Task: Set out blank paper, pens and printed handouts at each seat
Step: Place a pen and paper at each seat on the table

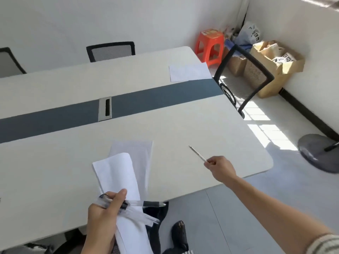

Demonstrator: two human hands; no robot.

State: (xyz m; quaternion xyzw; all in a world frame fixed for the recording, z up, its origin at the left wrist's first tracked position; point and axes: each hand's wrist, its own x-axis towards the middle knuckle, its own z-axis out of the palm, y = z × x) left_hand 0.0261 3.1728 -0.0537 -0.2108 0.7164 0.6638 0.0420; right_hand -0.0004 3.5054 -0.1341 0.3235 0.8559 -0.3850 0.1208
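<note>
Fingers (211, 161) of my right hand (221, 168) are curled in a pinch on the tail end of a slim pen (198, 153), held out over the white table (211, 125) with its tip aimed toward eleven o'clock; I cannot tell whether the tip touches the top. My left hand (104, 211) is wrapped round a curled sheaf of paper (117, 175) and a bunch of clear pens (145, 204) that stick out toward three o'clock. A flat sheet (139, 153) lies on the near half of the table at twelve o'clock from that hand, partly under the sheaf. A far sheet (189, 72) lies at one o'clock, just beyond the blue strip (156, 96) that runs along the tabletop and carries a metal cable slot (105, 108). One mesh chair (111, 51) stands along the far side, a second chair (245, 77) at the table's end. At two o'clock, an orange stool (211, 46) and brown paper bags (275, 66) sit in the room's corner, with sunlight on the floor.
</note>
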